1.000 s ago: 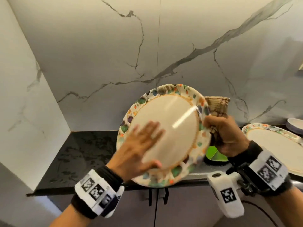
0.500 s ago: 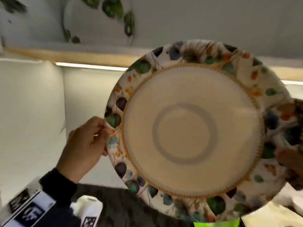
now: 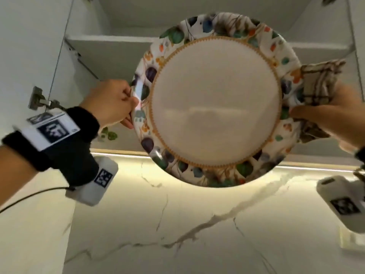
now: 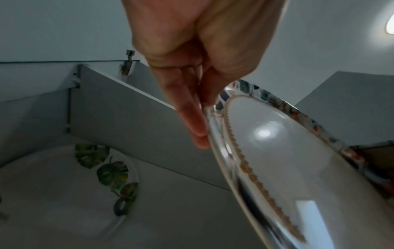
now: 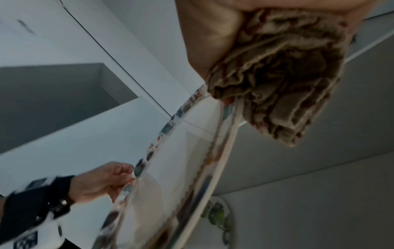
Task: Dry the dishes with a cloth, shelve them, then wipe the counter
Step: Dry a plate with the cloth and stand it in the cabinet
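The plate with a leaf-patterned rim is held raised in front of the open cabinet, its face toward the head camera, spanning the middle of that view. A second plate with green leaf print lies on the cabinet shelf, at 7 o'clock from the held plate in the left wrist view; the two are apart. White shelves stand behind the held plate, and a door hinge shows at 9 o'clock. A lit strip runs under the cabinet, above a white marble wall with grey veins.

The left hand pinches the plate rim at 9 o'clock, thumb on the front and fingers behind. The right hand grips the rim at 3 o'clock with a bunched checked cloth in the same grasp.
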Demonstrator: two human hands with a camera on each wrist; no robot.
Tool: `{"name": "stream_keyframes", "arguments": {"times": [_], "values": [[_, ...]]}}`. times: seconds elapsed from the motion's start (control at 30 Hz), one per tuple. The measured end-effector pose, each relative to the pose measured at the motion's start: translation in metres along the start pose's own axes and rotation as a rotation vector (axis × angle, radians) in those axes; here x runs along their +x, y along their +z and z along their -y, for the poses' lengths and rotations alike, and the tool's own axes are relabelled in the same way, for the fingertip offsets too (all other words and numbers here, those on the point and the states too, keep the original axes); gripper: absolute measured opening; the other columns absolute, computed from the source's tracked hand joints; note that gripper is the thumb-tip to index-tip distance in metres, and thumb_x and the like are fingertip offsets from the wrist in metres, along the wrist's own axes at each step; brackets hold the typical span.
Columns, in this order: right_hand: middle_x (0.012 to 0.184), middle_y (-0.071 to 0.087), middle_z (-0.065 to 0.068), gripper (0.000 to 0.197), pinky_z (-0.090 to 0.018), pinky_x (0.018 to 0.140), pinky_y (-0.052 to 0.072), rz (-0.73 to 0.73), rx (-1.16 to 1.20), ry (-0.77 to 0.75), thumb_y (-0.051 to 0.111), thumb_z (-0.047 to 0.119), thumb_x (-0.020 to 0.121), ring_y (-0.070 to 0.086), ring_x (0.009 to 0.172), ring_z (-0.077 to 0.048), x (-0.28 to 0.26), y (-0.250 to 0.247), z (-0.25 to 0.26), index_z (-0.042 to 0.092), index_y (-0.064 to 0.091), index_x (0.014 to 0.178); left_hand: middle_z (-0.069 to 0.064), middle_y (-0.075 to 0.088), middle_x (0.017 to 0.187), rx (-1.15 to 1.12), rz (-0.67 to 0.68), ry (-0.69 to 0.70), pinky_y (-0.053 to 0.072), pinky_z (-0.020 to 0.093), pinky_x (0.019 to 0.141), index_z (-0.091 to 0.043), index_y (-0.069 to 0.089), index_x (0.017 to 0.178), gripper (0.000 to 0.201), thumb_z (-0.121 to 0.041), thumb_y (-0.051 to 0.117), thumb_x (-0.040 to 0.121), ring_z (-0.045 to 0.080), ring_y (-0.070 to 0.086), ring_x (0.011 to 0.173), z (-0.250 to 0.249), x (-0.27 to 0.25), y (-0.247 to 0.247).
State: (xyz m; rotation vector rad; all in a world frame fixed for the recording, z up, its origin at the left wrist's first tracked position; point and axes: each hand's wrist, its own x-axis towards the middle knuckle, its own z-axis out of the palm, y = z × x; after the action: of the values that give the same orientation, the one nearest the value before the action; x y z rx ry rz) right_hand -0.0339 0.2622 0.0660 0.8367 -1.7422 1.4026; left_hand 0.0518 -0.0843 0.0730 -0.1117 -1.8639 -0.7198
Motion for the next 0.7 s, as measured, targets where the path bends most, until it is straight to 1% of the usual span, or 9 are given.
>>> {"name": "stream_keyframes", "arguments": {"times": [0.1,0.17,0.23,0.33,0.37,0.43,0.5,0.63,0.7], "values": [[0.093,0.067,0.000,0.030,-0.030,0.059,0.060,-0.008,-0.113,-0.058,0.069,0.011,0.079,0.066,0.078,-0.019,0.043,0.007,0.014,0.029,0.060,0.101,0.020,0.069,0.086,0.047,0.043,-0.002,0.060,0.046,0.068,-0.003,0.055,0.084,0.012,-0.009,0.053,0.093,0.030,0.070,0.075,-0.005,0.034,-0.001],[0.108,0.066,-0.005,0.041,-0.046,0.083,0.055,-0.026,-0.229,-0.075,0.073,0.016,0.076,0.064,0.097,-0.029,0.065,0.011,0.014,0.027,0.060,0.114,0.017,0.068,0.084,0.046,0.053,-0.002,0.060,0.046,0.068,-0.013,0.054,0.074,0.020,-0.008,0.052,0.094,0.029,0.070,0.076,-0.002,0.056,0.002],[0.116,0.064,-0.007,0.047,-0.052,0.093,0.049,-0.060,-0.244,-0.092,0.073,0.015,0.076,0.061,0.105,-0.030,0.082,0.019,0.016,0.025,0.058,0.119,0.014,0.066,0.080,0.053,0.037,0.004,0.061,0.040,0.061,-0.012,0.053,0.072,0.023,-0.008,0.052,0.094,0.028,0.068,0.070,0.002,0.074,0.009],[0.115,0.063,-0.009,0.044,-0.049,0.087,0.053,-0.067,-0.194,-0.091,0.070,0.010,0.079,0.061,0.104,-0.030,0.104,0.033,0.005,0.017,0.057,0.121,0.007,0.060,0.071,0.096,-0.016,0.021,0.046,0.010,0.034,-0.011,0.049,0.074,0.022,-0.009,0.049,0.095,0.011,0.058,0.057,0.019,0.097,0.025],[0.113,0.063,-0.009,0.042,-0.045,0.082,0.056,-0.062,-0.203,-0.089,0.069,0.010,0.080,0.061,0.103,-0.029,0.107,0.038,0.001,0.015,0.057,0.120,0.010,0.062,0.075,0.102,-0.010,0.026,0.049,0.013,0.037,-0.010,0.049,0.074,0.021,-0.008,0.049,0.095,0.014,0.061,0.058,0.029,0.105,0.031],[0.110,0.062,-0.007,0.043,-0.038,0.082,0.054,-0.048,-0.263,-0.109,0.068,0.011,0.081,0.059,0.100,-0.025,0.117,0.049,-0.009,0.014,0.056,0.122,0.019,0.068,0.088,0.115,0.006,0.052,0.060,0.036,0.062,-0.003,0.054,0.083,0.012,-0.008,0.052,0.093,0.031,0.068,0.073,0.051,0.119,0.043],[0.108,0.061,-0.006,0.044,-0.035,0.083,0.049,-0.031,-0.321,-0.127,0.067,0.011,0.082,0.058,0.095,-0.022,0.126,0.059,-0.020,0.013,0.054,0.123,0.024,0.067,0.093,0.114,0.030,0.046,0.057,0.050,0.076,0.003,0.057,0.091,0.009,-0.005,0.053,0.091,0.036,0.068,0.083,0.070,0.136,0.052],[0.106,0.062,-0.008,0.041,-0.034,0.080,0.048,-0.081,-0.381,-0.120,0.068,0.012,0.082,0.059,0.090,-0.025,0.149,0.075,-0.043,0.010,0.054,0.120,0.012,0.067,0.078,0.107,0.070,0.095,0.059,0.029,0.050,-0.011,0.059,0.076,0.022,0.001,0.049,0.092,0.010,0.065,0.049,0.081,0.169,0.056],[0.103,0.063,-0.009,0.036,-0.037,0.079,0.051,-0.081,-0.421,-0.101,0.068,0.012,0.082,0.061,0.086,-0.027,0.162,0.083,-0.048,0.011,0.056,0.116,0.015,0.068,0.081,0.128,0.121,0.085,0.059,0.031,0.056,-0.005,0.063,0.084,0.016,-0.003,0.050,0.094,0.013,0.066,0.052,0.082,0.187,0.058]]}}
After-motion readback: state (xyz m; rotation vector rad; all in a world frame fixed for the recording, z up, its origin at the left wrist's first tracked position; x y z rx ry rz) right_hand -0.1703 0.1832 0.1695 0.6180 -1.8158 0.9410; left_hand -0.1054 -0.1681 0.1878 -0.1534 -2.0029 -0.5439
